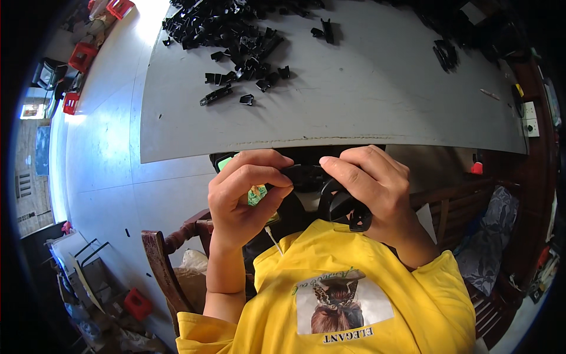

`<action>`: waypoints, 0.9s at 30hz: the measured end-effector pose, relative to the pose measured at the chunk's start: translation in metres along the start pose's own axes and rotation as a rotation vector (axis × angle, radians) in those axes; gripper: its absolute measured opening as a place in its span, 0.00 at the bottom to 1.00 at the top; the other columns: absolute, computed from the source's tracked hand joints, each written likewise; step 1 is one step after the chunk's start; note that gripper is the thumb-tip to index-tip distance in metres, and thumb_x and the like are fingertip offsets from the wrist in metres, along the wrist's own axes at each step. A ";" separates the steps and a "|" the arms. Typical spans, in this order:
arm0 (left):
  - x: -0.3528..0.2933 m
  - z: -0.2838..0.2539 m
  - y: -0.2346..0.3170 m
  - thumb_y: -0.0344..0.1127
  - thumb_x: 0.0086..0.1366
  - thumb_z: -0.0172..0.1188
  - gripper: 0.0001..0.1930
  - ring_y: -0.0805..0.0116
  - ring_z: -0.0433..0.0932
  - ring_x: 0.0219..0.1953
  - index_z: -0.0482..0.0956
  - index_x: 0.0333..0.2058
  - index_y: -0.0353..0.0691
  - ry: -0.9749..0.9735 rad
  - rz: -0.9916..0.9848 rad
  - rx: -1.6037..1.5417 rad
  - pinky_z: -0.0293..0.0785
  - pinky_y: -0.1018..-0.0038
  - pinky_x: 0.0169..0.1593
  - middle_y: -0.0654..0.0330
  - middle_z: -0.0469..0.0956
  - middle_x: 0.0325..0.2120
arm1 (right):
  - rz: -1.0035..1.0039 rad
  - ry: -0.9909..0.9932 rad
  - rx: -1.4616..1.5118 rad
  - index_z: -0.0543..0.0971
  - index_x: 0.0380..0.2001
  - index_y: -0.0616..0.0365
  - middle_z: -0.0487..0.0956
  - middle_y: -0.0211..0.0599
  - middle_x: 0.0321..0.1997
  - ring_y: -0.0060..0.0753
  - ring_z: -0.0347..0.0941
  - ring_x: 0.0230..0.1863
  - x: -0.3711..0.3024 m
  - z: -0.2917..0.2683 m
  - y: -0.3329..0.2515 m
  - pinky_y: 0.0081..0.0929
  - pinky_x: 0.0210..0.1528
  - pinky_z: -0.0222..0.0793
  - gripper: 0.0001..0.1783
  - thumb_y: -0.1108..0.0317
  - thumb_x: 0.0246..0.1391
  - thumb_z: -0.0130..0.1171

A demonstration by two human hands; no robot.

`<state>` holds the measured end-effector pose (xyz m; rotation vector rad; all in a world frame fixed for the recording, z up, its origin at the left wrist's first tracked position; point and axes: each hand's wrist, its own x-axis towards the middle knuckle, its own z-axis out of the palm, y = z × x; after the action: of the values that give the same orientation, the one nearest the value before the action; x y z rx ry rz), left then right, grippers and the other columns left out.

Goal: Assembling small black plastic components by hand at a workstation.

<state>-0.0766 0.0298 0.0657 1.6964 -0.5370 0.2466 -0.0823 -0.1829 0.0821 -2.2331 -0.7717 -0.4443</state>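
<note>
A small elongated black plastic part (308, 174) is held between the two hands, just off the near edge of a flat pale grey bench (377, 112) and above the person's lap. The left hand (242, 186) has its fingers curled in a pinch on the part's left end. The right hand (372, 182) has its fingers closed on the right end, though dark shapes behind blur the exact contact. Curved glossy black plastic pieces (343, 206) show beneath the right palm; whether they are gripped too, I cannot tell. On the bench, a heap of jumbled black plastic pieces (215, 26) fills the far left, with a narrow ridged black piece (216, 95) and a short black clip-shaped piece (246, 100) lying loose nearer the person.
</note>
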 end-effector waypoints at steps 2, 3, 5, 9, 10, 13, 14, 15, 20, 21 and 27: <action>0.000 -0.002 -0.001 0.17 0.47 0.64 0.09 0.65 0.79 0.34 0.78 0.28 0.33 -0.008 -0.011 0.003 0.75 0.75 0.36 0.53 0.79 0.34 | 0.007 -0.002 0.027 0.78 0.39 0.59 0.74 0.38 0.29 0.38 0.73 0.28 0.001 0.000 -0.001 0.30 0.27 0.70 0.20 0.68 0.38 0.64; -0.001 -0.003 0.000 0.17 0.47 0.64 0.09 0.65 0.79 0.34 0.78 0.28 0.33 -0.009 -0.013 0.003 0.75 0.75 0.36 0.53 0.79 0.34 | 0.012 -0.003 0.052 0.79 0.39 0.61 0.75 0.39 0.29 0.39 0.74 0.27 0.002 -0.001 -0.001 0.30 0.28 0.69 0.21 0.68 0.37 0.64; -0.003 -0.007 0.002 0.12 0.49 0.60 0.09 0.64 0.77 0.40 0.76 0.29 0.30 -0.097 -0.038 -0.015 0.73 0.74 0.42 0.48 0.76 0.39 | 0.019 -0.015 0.068 0.79 0.39 0.61 0.75 0.39 0.29 0.39 0.74 0.27 0.003 -0.001 -0.001 0.29 0.28 0.69 0.21 0.68 0.37 0.64; -0.001 -0.006 0.002 0.15 0.45 0.64 0.11 0.65 0.80 0.34 0.78 0.28 0.34 -0.079 0.070 0.032 0.75 0.76 0.36 0.53 0.79 0.33 | 0.015 -0.048 0.112 0.79 0.38 0.61 0.75 0.39 0.28 0.39 0.74 0.27 0.002 0.000 -0.001 0.29 0.27 0.70 0.20 0.68 0.36 0.64; -0.003 -0.006 0.002 0.20 0.49 0.64 0.07 0.63 0.80 0.36 0.78 0.29 0.34 -0.082 0.044 0.020 0.75 0.74 0.38 0.52 0.79 0.34 | 0.015 -0.048 0.112 0.79 0.38 0.61 0.75 0.39 0.28 0.39 0.74 0.27 0.001 0.000 -0.002 0.29 0.27 0.70 0.20 0.68 0.36 0.64; -0.006 0.003 0.003 0.36 0.59 0.60 0.11 0.58 0.78 0.41 0.78 0.30 0.32 -0.055 -0.048 -0.205 0.73 0.68 0.45 0.46 0.78 0.38 | 0.003 -0.032 0.130 0.79 0.36 0.60 0.75 0.38 0.28 0.37 0.74 0.27 -0.003 0.003 -0.004 0.29 0.27 0.70 0.19 0.69 0.36 0.63; -0.006 0.010 0.004 0.47 0.66 0.55 0.20 0.54 0.77 0.45 0.76 0.30 0.30 -0.024 -0.115 -0.417 0.72 0.65 0.49 0.42 0.76 0.41 | -0.051 -0.151 0.087 0.79 0.35 0.60 0.75 0.36 0.28 0.36 0.74 0.27 -0.003 0.002 -0.007 0.28 0.27 0.70 0.17 0.69 0.36 0.63; -0.007 0.015 0.014 0.61 0.69 0.41 0.34 0.50 0.75 0.49 0.76 0.32 0.29 -0.055 -0.256 -0.409 0.69 0.61 0.54 0.39 0.76 0.43 | -0.107 -0.268 0.049 0.79 0.34 0.59 0.75 0.35 0.28 0.34 0.74 0.27 -0.004 0.001 -0.010 0.27 0.26 0.70 0.16 0.70 0.35 0.62; -0.020 0.021 0.009 0.51 0.72 0.39 0.31 0.51 0.80 0.42 0.80 0.29 0.27 -0.207 -0.222 -0.668 0.75 0.63 0.49 0.43 0.80 0.35 | -0.349 -0.007 0.151 0.80 0.26 0.64 0.75 0.33 0.26 0.31 0.74 0.22 -0.027 0.028 -0.017 0.24 0.17 0.69 0.09 0.76 0.34 0.62; -0.024 0.022 0.009 0.50 0.72 0.39 0.30 0.51 0.81 0.41 0.80 0.28 0.27 -0.193 -0.212 -0.687 0.76 0.63 0.48 0.43 0.81 0.34 | -0.348 -0.034 0.117 0.81 0.26 0.64 0.75 0.33 0.25 0.30 0.73 0.22 -0.030 0.028 -0.021 0.23 0.17 0.68 0.10 0.76 0.33 0.62; -0.035 0.030 0.012 0.46 0.72 0.40 0.28 0.52 0.82 0.39 0.78 0.24 0.28 -0.174 -0.184 -0.605 0.77 0.63 0.46 0.44 0.81 0.33 | -0.331 -0.032 0.105 0.79 0.25 0.59 0.72 0.33 0.25 0.30 0.72 0.23 -0.043 0.042 -0.029 0.24 0.20 0.68 0.07 0.72 0.36 0.59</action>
<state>-0.1168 0.0064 0.0543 1.1688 -0.5144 -0.1868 -0.1300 -0.1535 0.0468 -2.0241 -1.1613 -0.5131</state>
